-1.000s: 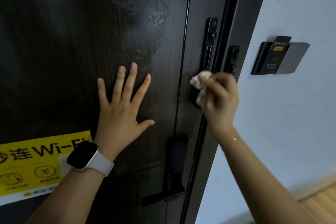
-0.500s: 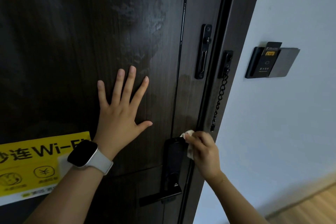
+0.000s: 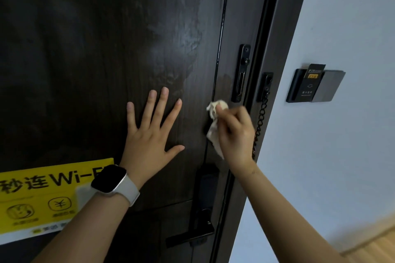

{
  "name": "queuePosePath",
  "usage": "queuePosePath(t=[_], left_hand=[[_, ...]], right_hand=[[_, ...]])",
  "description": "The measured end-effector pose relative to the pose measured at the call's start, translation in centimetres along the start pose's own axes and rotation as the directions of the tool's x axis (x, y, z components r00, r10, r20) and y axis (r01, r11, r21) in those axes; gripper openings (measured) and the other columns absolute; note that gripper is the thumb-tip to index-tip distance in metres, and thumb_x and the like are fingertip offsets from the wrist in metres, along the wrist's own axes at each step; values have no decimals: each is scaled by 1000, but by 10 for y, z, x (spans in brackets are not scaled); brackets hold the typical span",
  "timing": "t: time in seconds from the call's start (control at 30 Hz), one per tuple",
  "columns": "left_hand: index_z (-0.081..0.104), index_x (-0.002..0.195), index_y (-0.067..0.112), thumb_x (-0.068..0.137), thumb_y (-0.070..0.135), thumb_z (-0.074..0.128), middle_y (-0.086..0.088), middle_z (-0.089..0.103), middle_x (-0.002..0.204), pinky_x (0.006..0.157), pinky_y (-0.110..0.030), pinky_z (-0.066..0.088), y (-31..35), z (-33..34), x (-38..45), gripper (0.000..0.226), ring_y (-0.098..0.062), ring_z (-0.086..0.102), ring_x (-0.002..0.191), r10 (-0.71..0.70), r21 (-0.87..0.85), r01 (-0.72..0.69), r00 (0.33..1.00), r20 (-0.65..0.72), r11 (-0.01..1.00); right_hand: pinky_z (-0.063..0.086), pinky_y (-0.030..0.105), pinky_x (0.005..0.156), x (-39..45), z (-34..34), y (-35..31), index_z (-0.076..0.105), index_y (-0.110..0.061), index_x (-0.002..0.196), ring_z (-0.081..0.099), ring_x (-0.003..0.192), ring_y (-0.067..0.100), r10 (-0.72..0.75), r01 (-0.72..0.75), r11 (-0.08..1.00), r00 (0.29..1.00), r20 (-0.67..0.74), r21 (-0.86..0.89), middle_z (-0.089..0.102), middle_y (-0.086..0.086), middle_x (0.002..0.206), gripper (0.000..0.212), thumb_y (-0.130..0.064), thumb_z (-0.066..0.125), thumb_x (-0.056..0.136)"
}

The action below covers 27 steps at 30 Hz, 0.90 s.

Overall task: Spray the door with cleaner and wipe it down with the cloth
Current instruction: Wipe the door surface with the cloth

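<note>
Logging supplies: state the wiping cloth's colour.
The cloth is cream or off-white, plain, bunched in the right hand; head view.

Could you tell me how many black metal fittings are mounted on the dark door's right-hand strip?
2: a black slotted chain-guard plate above the right hand, and a black lever handle set below it. The hand may hide more.

Pale wall (image 3: 342, 156) w/ dark card-switch panel (image 3: 314, 84); wood floor (image 3: 372, 250).
</note>
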<state>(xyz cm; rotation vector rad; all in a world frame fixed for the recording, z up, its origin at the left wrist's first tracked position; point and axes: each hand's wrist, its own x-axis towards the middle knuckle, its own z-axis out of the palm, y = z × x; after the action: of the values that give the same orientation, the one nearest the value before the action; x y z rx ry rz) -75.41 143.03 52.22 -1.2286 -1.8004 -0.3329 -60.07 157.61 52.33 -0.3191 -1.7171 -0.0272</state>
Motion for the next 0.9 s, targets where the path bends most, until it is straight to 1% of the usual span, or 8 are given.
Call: queuePosePath(t=[0.07,0.17,0.33,0.47,0.57,0.7,0.83,0.9], left_hand=[[11,157,22,85,67,51,-12,-6,164,114,-58,-14,1,0,0,93,-30,-8,151,2,-7,-2,1000,-11,1000],[11,157,24,91,61,38,-9,-5,164,115,-55,-16,1,0,1,80,-28,-7,151,-14,-43,14,1000,-17,999],[14,156,25,95,48,38,-8,0,164,117,-55,-10,1,0,0,70,-28,0,151,-20,-48,18,999,-44,999],[14,155,26,96,41,41,-5,6,164,119,-54,-2,4,-7,1,67,-25,8,151,-61,-78,55,995,-83,995],[16,154,27,95,36,45,-6,16,162,118,-53,10,-4,-18,2,66,-24,19,148,-74,-109,61,990,-118,992],[21,155,29,97,38,40,-8,5,164,118,-58,-2,-28,-26,13,61,-27,5,151,-105,-95,92,984,-144,991],[15,156,26,99,40,37,-9,-1,164,117,-61,-1,-38,-20,18,62,-29,-1,151,-83,-16,81,990,-118,997],[15,156,25,99,40,36,-10,-2,164,117,-62,-1,-37,-17,17,62,-31,-1,151,-79,9,81,989,-122,997]], right_hand=[[46,28,66,-11,-4,0,72,-2,111,56,77,23,2,-3,1000,998,65,16,57,11,87,26,2,57,90],[44,27,68,34,-12,-1,73,-2,108,57,81,26,-31,35,999,994,105,-38,58,12,91,28,-7,51,90],[41,25,66,143,-18,-9,73,-1,106,60,85,32,-296,287,929,955,-3,-234,64,16,95,26,-1,59,84],[36,22,78,138,-4,-15,70,0,114,55,89,32,-333,317,934,940,-75,-166,63,20,99,34,9,59,84],[38,31,84,61,11,-2,61,-2,127,50,97,32,-388,392,919,919,72,-53,57,20,110,43,8,56,85],[42,33,84,-32,13,23,50,-10,131,47,101,26,-480,490,869,808,342,62,47,6,121,49,2,56,84],[50,39,70,-21,6,26,60,-6,126,52,93,28,-563,589,804,708,427,83,51,7,117,34,-2,43,97],[49,40,69,16,1,20,65,-4,121,56,87,34,-555,572,817,739,382,80,59,14,111,30,-5,49,97]])
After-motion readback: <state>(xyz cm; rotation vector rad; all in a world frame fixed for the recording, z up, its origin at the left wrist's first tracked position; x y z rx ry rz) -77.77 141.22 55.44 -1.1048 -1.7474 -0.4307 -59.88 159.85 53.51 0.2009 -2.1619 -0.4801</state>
